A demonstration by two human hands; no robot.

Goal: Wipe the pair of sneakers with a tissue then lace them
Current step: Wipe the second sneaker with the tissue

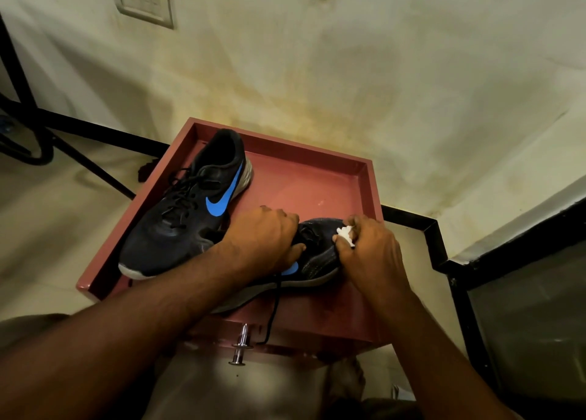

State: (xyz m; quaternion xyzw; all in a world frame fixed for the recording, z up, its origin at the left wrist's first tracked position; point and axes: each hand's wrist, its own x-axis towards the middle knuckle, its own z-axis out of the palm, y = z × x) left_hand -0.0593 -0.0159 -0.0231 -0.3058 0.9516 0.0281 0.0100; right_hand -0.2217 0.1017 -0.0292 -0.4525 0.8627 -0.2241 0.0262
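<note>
Right hand (369, 254): fingers (344, 248) curled tight, pinching a crumpled white tissue (346, 233) against the upper of the near sneaker (320, 261), close to its toe end. Tissue mostly buried in the grip, only a small wad shows.

Left hand (263, 240): fingers wrapped over the top of the near sneaker at the lace area, thumb (293, 250) down on its side, gripping and steadying it. Left forearm crosses in front and hides the heel half of this shoe.

Near sneaker: dark upper, grey sole, a bit of blue logo showing below the left hand; lies across the front of the table (317, 178), toe pointing right. One black lace (273, 311) hangs loose from it, over the table's front edge, down beside a chrome knob (241, 345).

Far sneaker (187, 207): dark with a blue swoosh, white-grey sole, laced in black, laces loose. Sits upright on the left side of the table, heel toward the wall, toe toward the near left corner. Just beside the near sneaker; touching or not, cannot tell, the left hand covers that spot.

Table: small, reddish-pink, raised rim all round, set against a stained cream wall (348, 70). Switch plate (142, 0) on the wall upper left. Black metal frame (79, 153) on the floor at left.
</note>
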